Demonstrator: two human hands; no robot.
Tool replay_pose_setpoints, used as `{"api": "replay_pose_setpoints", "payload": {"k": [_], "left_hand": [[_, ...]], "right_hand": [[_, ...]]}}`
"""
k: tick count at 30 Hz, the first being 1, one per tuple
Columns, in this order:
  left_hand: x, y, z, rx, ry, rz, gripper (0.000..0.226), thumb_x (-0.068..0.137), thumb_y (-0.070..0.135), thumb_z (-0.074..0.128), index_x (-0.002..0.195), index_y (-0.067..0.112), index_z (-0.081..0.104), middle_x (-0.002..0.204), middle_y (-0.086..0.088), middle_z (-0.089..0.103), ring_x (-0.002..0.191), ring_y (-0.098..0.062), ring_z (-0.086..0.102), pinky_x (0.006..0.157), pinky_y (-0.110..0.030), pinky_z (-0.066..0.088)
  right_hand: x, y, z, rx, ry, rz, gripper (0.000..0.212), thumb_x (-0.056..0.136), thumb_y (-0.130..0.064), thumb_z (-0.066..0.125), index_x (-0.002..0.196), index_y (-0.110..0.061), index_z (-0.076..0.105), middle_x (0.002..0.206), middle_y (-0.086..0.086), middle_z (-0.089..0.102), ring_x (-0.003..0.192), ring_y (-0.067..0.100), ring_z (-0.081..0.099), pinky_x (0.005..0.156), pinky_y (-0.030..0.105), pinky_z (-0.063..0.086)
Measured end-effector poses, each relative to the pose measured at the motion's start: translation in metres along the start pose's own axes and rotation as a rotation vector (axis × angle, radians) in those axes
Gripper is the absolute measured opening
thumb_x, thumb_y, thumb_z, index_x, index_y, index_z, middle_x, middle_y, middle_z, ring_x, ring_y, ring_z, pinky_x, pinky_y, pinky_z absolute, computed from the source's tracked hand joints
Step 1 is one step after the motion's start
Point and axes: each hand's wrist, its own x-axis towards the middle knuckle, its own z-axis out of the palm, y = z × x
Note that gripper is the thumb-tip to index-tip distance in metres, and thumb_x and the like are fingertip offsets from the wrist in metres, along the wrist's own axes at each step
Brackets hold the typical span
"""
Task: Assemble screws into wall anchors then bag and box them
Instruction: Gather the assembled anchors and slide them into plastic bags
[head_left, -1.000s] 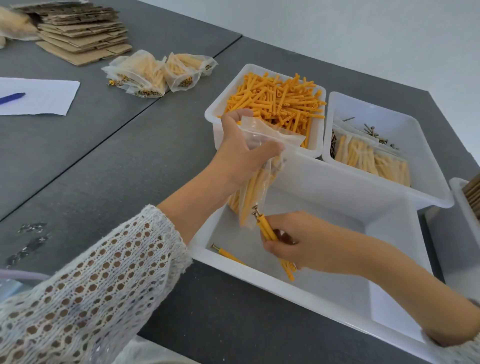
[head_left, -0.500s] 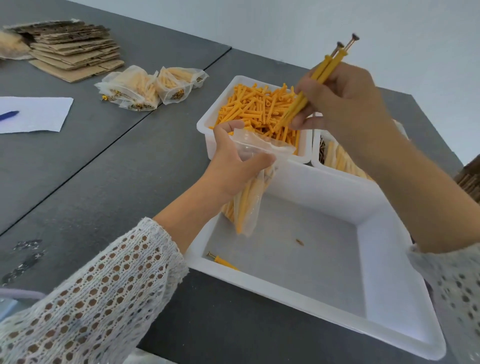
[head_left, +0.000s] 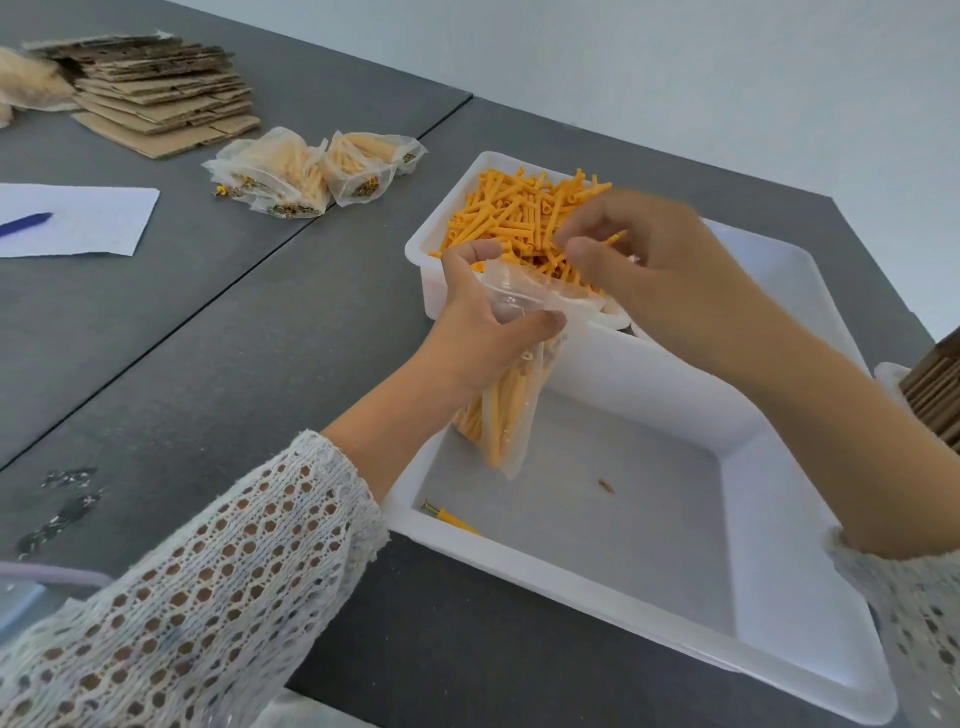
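Note:
My left hand (head_left: 483, 332) grips the open mouth of a clear plastic bag (head_left: 511, 410) that holds several yellow anchors with screws. The bag hangs over the near white bin (head_left: 571, 578). My right hand (head_left: 654, 265) is blurred just above and right of the bag's mouth, its fingers curled round an anchor whose orange tip (head_left: 617, 239) sticks out. One assembled anchor (head_left: 452, 519) lies in the near bin's left corner. A small brown bit (head_left: 605, 486) lies on the bin floor.
A white bin of loose orange anchors (head_left: 519, 208) stands behind the bag, with another white bin (head_left: 779, 275) to its right. Filled bags (head_left: 311, 176), flat cardboard (head_left: 156, 104), and paper (head_left: 78, 221) with a blue pen (head_left: 26, 223) lie at the far left.
My right hand took anchors from the near bin, lifted them high, and has now dropped to the bag's mouth. My left hand kept holding the bag in place.

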Motion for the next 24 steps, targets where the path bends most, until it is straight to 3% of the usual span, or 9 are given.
{"api": "replay_pose_setpoints", "payload": {"k": [4, 6, 8, 10, 12, 16, 18, 21, 24], "left_hand": [[0.0, -0.001, 0.0, 0.012, 0.0, 0.005, 0.065, 0.089, 0.009, 0.07, 0.131, 0.027, 0.024, 0.086, -0.016, 0.059, 0.083, -0.022, 0.063, 0.093, -0.037, 0.051], [0.001, -0.003, 0.001, 0.049, 0.004, 0.018, 0.067, 0.086, 0.012, 0.074, 0.129, 0.029, 0.025, 0.086, -0.008, 0.06, 0.088, -0.019, 0.064, 0.095, -0.038, 0.051], [0.001, -0.005, 0.002, 0.106, -0.031, 0.044, 0.073, 0.08, 0.016, 0.079, 0.127, 0.029, 0.025, 0.099, -0.009, 0.061, 0.094, -0.021, 0.065, 0.093, -0.039, 0.053], [-0.001, -0.006, 0.004, 0.174, -0.086, 0.087, 0.076, 0.075, 0.018, 0.08, 0.127, 0.028, 0.025, 0.111, -0.016, 0.06, 0.094, -0.027, 0.065, 0.09, -0.048, 0.054], [-0.002, -0.008, 0.005, 0.251, -0.125, 0.138, 0.073, 0.077, 0.019, 0.08, 0.124, 0.03, 0.026, 0.107, -0.013, 0.058, 0.085, -0.026, 0.064, 0.087, -0.049, 0.053], [-0.002, -0.015, 0.006, 0.362, -0.231, 0.213, 0.064, 0.081, 0.017, 0.08, 0.124, 0.03, 0.034, 0.1, 0.001, 0.053, 0.078, 0.002, 0.057, 0.074, -0.024, 0.051], [-0.005, -0.015, 0.006, 0.454, -0.249, 0.264, 0.057, 0.082, 0.017, 0.079, 0.123, 0.028, 0.041, 0.09, 0.006, 0.051, 0.072, 0.005, 0.052, 0.064, -0.01, 0.043], [-0.012, -0.013, 0.008, 0.613, -0.246, 0.331, 0.053, 0.081, 0.018, 0.078, 0.12, 0.032, 0.046, 0.099, 0.002, 0.05, 0.082, 0.011, 0.046, 0.068, -0.003, 0.035], [-0.017, -0.01, 0.01, 0.695, -0.249, 0.388, 0.043, 0.081, 0.019, 0.078, 0.112, 0.032, 0.052, 0.103, 0.002, 0.047, 0.088, 0.016, 0.04, 0.07, -0.002, 0.032]], "right_hand": [[-0.02, 0.008, -0.008, -0.098, 0.072, 0.029, 0.006, 0.094, -0.03, 0.055, 0.097, -0.032, 0.06, 0.078, -0.015, 0.059, 0.062, 0.003, 0.054, 0.059, 0.021, 0.039], [-0.028, 0.011, -0.004, -0.142, -0.06, 0.052, 0.016, 0.095, -0.036, 0.054, 0.111, -0.039, 0.051, 0.083, -0.013, 0.06, 0.06, 0.002, 0.054, 0.06, 0.025, 0.043], [-0.033, 0.015, 0.003, -0.118, -0.243, 0.095, 0.021, 0.098, -0.039, 0.052, 0.118, -0.043, 0.046, 0.087, -0.009, 0.06, 0.059, 0.003, 0.056, 0.063, 0.028, 0.051], [-0.035, 0.019, 0.01, -0.102, -0.325, 0.132, 0.013, 0.099, -0.037, 0.051, 0.112, -0.039, 0.051, 0.086, -0.002, 0.06, 0.058, 0.005, 0.053, 0.065, 0.033, 0.051], [-0.036, 0.023, 0.013, -0.115, -0.322, 0.151, 0.005, 0.099, -0.036, 0.052, 0.101, -0.033, 0.056, 0.084, 0.006, 0.06, 0.058, 0.007, 0.049, 0.065, 0.037, 0.052], [-0.043, 0.033, 0.011, -0.079, -0.373, 0.251, 0.012, 0.1, -0.034, 0.053, 0.095, -0.025, 0.058, 0.051, -0.008, 0.054, 0.043, 0.006, 0.05, 0.048, 0.022, 0.043], [-0.05, 0.038, 0.01, -0.083, -0.367, 0.295, 0.014, 0.1, -0.034, 0.051, 0.093, -0.024, 0.058, 0.052, -0.007, 0.056, 0.041, 0.008, 0.054, 0.044, 0.016, 0.042], [-0.061, 0.046, 0.006, -0.043, -0.24, 0.291, 0.017, 0.1, -0.021, 0.054, 0.083, -0.022, 0.058, 0.073, 0.005, 0.065, 0.054, 0.015, 0.067, 0.058, 0.026, 0.055], [-0.072, 0.05, -0.006, -0.02, -0.132, 0.236, 0.02, 0.093, -0.012, 0.062, 0.074, -0.017, 0.062, 0.073, -0.003, 0.066, 0.064, 0.011, 0.069, 0.069, 0.035, 0.056]]}}
